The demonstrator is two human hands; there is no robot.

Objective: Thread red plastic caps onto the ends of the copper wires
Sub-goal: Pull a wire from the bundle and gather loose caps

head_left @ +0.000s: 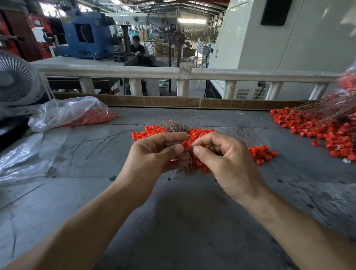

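My left hand (153, 154) grips a bundle of thin copper wires (173, 127) that sticks out above and below its fist, and pinches a red plastic cap (186, 144) between thumb and forefinger. My right hand (224, 159) meets it from the right, its thumb and forefinger pinched at the cap; whether they hold a wire end is too fine to tell. Loose red caps (201, 133) lie on the grey table (176, 215) behind and under both hands.
A large heap of red caps with copper wires (324, 125) lies at the right. A plastic bag of caps (75, 114) sits at the back left, a clear plastic sheet (22, 156) at the left. Stray wires (100, 140) lie left of centre. A fan (11, 78) stands far left.
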